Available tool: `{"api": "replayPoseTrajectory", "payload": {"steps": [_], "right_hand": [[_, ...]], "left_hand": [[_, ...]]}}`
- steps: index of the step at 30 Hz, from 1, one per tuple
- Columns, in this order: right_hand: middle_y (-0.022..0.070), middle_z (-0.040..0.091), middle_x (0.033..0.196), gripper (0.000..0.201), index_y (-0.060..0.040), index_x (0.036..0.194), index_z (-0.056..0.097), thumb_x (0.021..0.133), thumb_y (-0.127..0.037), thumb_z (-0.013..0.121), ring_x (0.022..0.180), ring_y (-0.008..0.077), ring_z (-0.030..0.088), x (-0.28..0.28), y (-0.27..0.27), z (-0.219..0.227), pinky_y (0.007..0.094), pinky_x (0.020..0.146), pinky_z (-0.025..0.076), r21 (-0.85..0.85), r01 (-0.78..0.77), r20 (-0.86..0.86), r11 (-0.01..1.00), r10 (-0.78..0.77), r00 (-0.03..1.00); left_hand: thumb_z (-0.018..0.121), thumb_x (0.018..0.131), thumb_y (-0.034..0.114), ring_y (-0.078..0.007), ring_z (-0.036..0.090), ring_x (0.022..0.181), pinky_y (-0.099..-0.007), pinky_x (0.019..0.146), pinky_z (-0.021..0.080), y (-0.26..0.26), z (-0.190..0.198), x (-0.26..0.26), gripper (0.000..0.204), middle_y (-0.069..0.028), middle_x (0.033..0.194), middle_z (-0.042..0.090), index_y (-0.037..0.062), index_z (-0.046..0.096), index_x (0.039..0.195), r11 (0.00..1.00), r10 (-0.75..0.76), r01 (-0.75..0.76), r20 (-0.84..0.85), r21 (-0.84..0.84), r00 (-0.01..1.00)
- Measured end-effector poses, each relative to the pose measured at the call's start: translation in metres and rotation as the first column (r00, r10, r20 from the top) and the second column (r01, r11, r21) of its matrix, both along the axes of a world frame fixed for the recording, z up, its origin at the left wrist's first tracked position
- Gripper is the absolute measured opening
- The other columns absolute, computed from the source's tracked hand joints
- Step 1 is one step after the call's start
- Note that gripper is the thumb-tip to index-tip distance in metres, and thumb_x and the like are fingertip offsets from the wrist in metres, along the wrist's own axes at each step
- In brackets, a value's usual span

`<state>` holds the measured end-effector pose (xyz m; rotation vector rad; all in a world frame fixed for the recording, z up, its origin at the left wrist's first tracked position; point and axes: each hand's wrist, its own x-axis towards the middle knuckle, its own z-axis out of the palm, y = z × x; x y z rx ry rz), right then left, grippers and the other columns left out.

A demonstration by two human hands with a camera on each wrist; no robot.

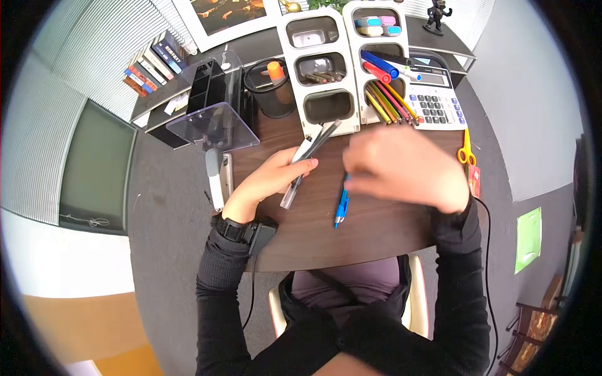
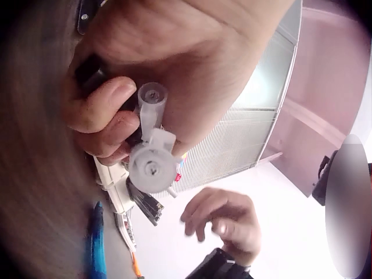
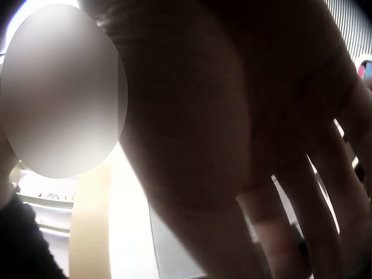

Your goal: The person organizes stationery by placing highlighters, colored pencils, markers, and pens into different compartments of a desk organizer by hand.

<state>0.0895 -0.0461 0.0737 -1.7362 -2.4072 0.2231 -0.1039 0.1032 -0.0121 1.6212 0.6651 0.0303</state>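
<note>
My left hand [image 1: 266,178] grips a small bunch of pens [image 1: 290,195] above the desk, one of them white. In the left wrist view, clear plastic ends with clips [image 2: 152,167] stick out past the curled fingers. My right hand [image 1: 404,166], blurred in the head view, hangs over the desk right of a blue pen [image 1: 342,210]. This pen lies on the wood, its upper end close to the right fingers. The left wrist view shows the right hand [image 2: 229,221] loosely bent with nothing in it; in the right wrist view its fingers [image 3: 325,192] are spread apart.
Behind the hands stands a white organizer [image 1: 353,81] holding highlighters, markers and colored pencils. A calculator [image 1: 436,109] and yellow scissors [image 1: 465,153] lie right. Leftward are a mesh cup [image 1: 273,103], a black holder [image 1: 216,91] and a stapler [image 1: 214,178]. Cables hang by both arms.
</note>
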Motion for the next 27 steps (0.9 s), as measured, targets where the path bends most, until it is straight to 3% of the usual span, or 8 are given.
{"api": "replayPoseTrajectory", "payload": {"steps": [7,9,12,15,19,22,26,27], "right_hand": [[0.0132,0.052,0.095,0.035,-0.0022,0.095,0.054,0.08,-0.029,0.07,0.079,0.0321,0.064,-0.03,-0.02,-0.074,0.0415,0.062,0.05,-0.051,-0.084,-0.077,0.995,0.08,0.994],[0.0147,0.055,0.093,0.031,0.0006,0.09,0.055,0.075,-0.02,0.073,0.078,0.0311,0.065,-0.032,-0.017,-0.081,0.0412,0.063,0.052,-0.013,-0.056,-0.191,0.998,0.053,0.98],[0.0142,0.055,0.091,0.027,0.0007,0.087,0.055,0.073,-0.016,0.071,0.078,0.0321,0.064,-0.028,-0.014,-0.079,0.0425,0.063,0.052,-0.047,-0.129,-0.181,0.991,0.119,0.976],[0.0127,0.055,0.087,0.024,-0.001,0.085,0.055,0.072,-0.016,0.069,0.078,0.0327,0.064,-0.025,-0.016,-0.077,0.0428,0.064,0.052,-0.042,-0.14,-0.224,0.989,0.127,0.966],[0.0112,0.055,0.084,0.024,-0.0038,0.084,0.056,0.072,-0.019,0.069,0.077,0.0321,0.064,-0.017,-0.021,-0.07,0.0425,0.063,0.051,-0.011,-0.103,-0.287,0.995,0.095,0.953],[0.0105,0.056,0.085,0.022,-0.0057,0.084,0.055,0.072,-0.018,0.069,0.075,0.0313,0.063,-0.006,-0.018,-0.056,0.0421,0.062,0.05,0.051,0.01,-0.384,0.999,0.01,0.923],[0.0088,0.058,0.089,0.019,-0.0047,0.093,0.059,0.076,-0.011,0.064,0.073,0.0262,0.062,0.004,-0.016,-0.047,0.0357,0.063,0.05,0.213,0.135,-0.636,0.968,0.032,0.771],[0.0091,0.058,0.093,0.019,-0.0038,0.097,0.06,0.078,-0.01,0.062,0.074,0.0238,0.061,0.01,-0.014,-0.048,0.0338,0.063,0.05,0.299,0.127,-0.707,0.946,0.131,0.695]], "left_hand": [[0.058,0.094,0.033,-0.0014,0.042,0.052,-0.0185,0.04,0.027,0.001,-0.008,0.003,0.024,0.0054,0.071,0.051,0.0103,0.056,0.086,0.987,0.052,-0.043,0.052,-0.156,0.997],[0.055,0.096,0.031,-0.0028,0.038,0.049,-0.0183,0.037,0.025,0.002,-0.008,0.006,0.024,0.0044,0.07,0.048,0.0085,0.054,0.088,0.893,0.129,-0.042,0.166,-0.448,0.978],[0.052,0.098,0.03,-0.004,0.034,0.048,-0.0182,0.035,0.023,0.0,-0.012,0.012,0.023,0.0036,0.072,0.045,0.0072,0.052,0.093,0.781,0.205,-0.044,0.189,-0.623,0.96],[0.051,0.097,0.03,-0.0048,0.034,0.048,-0.0188,0.035,0.024,-0.003,-0.017,0.015,0.023,0.002,0.076,0.045,0.0066,0.052,0.096,0.711,0.207,0.025,0.244,-0.703,0.948],[0.05,0.097,0.03,-0.0055,0.035,0.048,-0.0193,0.035,0.024,-0.008,-0.02,0.019,0.025,0.0005,0.077,0.046,0.0052,0.051,0.098,0.714,0.241,0.007,0.255,-0.7,0.936],[0.049,0.096,0.03,-0.0066,0.035,0.048,-0.0201,0.035,0.025,-0.005,-0.017,0.024,0.027,-0.0007,0.078,0.046,0.0038,0.052,0.099,0.688,0.284,-0.006,0.262,-0.725,0.922],[0.052,0.095,0.032,-0.0071,0.036,0.049,-0.0209,0.037,0.025,-0.003,-0.016,0.032,0.029,-0.0001,0.076,0.047,0.0033,0.055,0.101,0.644,0.317,0.024,0.295,-0.764,0.901],[0.054,0.093,0.033,-0.0069,0.036,0.05,-0.021,0.039,0.025,0.0,-0.014,0.037,0.031,0.0005,0.075,0.047,0.0039,0.057,0.101,0.65,0.322,0.031,0.312,-0.76,0.894]]}}
